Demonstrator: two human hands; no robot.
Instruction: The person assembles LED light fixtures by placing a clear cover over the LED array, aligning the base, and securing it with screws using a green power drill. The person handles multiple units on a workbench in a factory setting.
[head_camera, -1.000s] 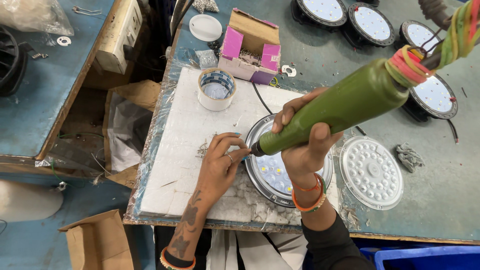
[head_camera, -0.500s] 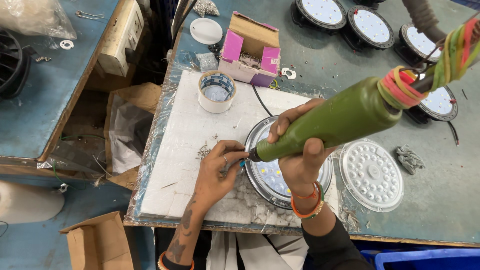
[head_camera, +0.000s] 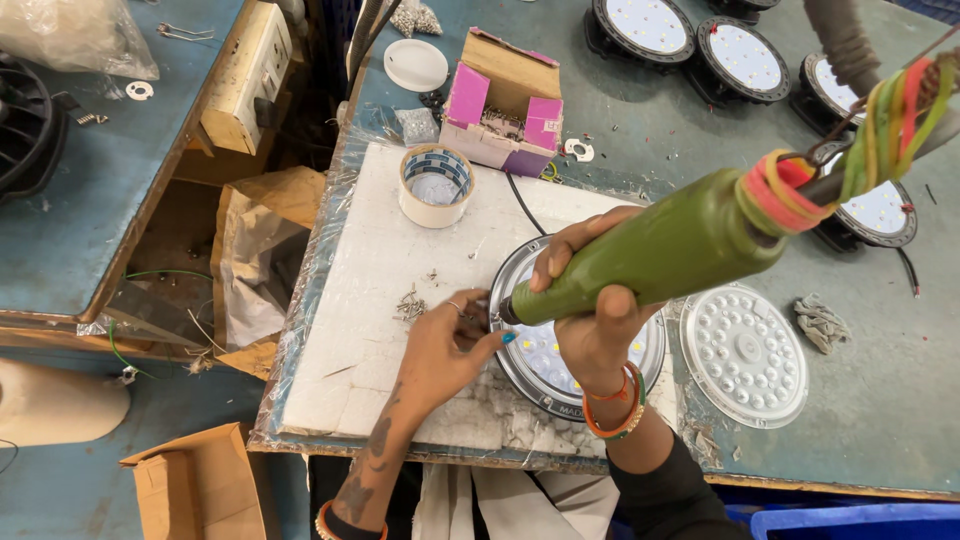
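Observation:
My right hand (head_camera: 592, 300) grips a green electric screwdriver (head_camera: 660, 255), tilted, with its tip down at the left rim of a round lamp housing (head_camera: 535, 375) that lies on a white foam board (head_camera: 370, 300). My left hand (head_camera: 445, 350) rests at that rim beside the tip, fingers pinched together; what they hold is too small to tell. A small heap of screws (head_camera: 408, 303) lies on the board just left of my left hand. Coloured wires (head_camera: 880, 110) are wound around the screwdriver's rear end.
A tape roll (head_camera: 436, 186) stands at the board's far edge, a pink-and-brown cardboard box (head_camera: 500, 105) behind it. A white lens disc (head_camera: 745, 353) lies right of the housing. Several finished round lamps (head_camera: 745, 55) sit at the back right. A gap with cardboard (head_camera: 250, 260) lies left.
The screwdriver has tilted lower, its tip settling at the housing's left rim. My left hand has moved from the screws on the board toward that tip.

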